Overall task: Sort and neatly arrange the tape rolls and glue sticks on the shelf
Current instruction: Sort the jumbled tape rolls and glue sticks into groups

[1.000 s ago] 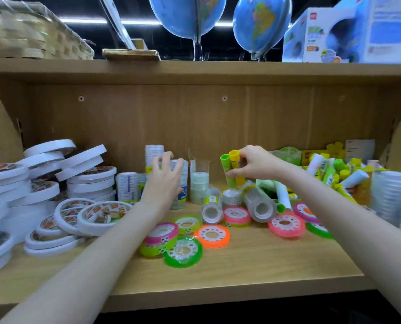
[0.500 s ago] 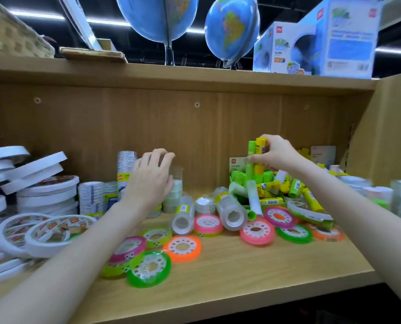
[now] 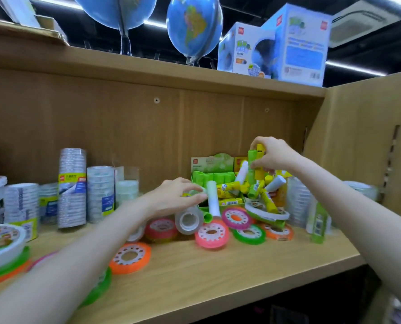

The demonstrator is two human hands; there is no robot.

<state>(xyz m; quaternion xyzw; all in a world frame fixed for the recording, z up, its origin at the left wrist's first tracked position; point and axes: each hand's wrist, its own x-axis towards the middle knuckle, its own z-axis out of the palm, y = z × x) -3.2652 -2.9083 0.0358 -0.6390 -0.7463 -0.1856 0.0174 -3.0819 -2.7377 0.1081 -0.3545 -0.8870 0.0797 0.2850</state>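
Observation:
My right hand (image 3: 271, 157) grips a green and a yellow glue stick (image 3: 253, 168) upright above a jumbled pile of glue sticks (image 3: 261, 191) at the back right of the shelf. A green display box (image 3: 209, 176) with a row of green sticks stands just left of the pile. My left hand (image 3: 178, 198) reaches to the box's front corner and pinches a small clear tape roll (image 3: 188, 193); the hand is blurred. Below it stands a larger clear tape roll (image 3: 187, 220). A white glue stick (image 3: 212, 199) leans beside my fingers. Pink (image 3: 212, 233), orange (image 3: 130, 257) and green (image 3: 250, 233) tape rolls lie in front.
Stacks of wrapped clear tape (image 3: 72, 188) stand at the back left, with white double-sided rolls (image 3: 0, 242) at the far left. More clear tape (image 3: 297, 202) and a green packet (image 3: 319, 225) are near the right side panel (image 3: 358, 148). Globes (image 3: 193, 26) and boxes stand on the shelf above.
My left hand has left the clear tape stacks and moved right to the rolls by the green box. My right hand has carried the two sticks right, over the pile. The view has swung right.

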